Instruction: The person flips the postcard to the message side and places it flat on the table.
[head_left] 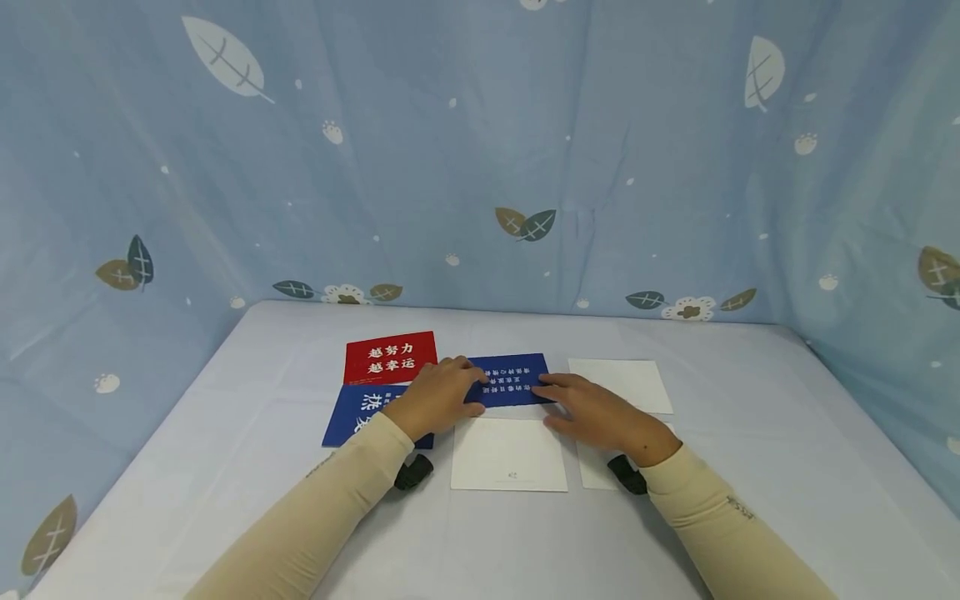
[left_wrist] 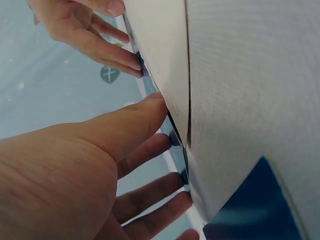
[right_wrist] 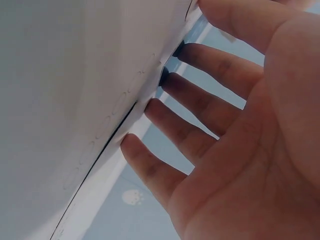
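Note:
In the head view a blue card with upside-down white characters lies flat in the middle of the table. My left hand touches its left end, the thumb near the lower edge and the fingers over the top. At the opposite end, my right hand rests its fingertips on the card with the fingers spread. Directly below the blue card is a blank-faced white card. The left wrist view shows left fingertips against the card's surface. Right fingertips touch down in the right wrist view.
To the left lie a red card with white characters and another blue card, partly under my left arm. Two more white cards lie right: an upper one and a lower one, partly covered. A patterned blue curtain hangs behind the white table.

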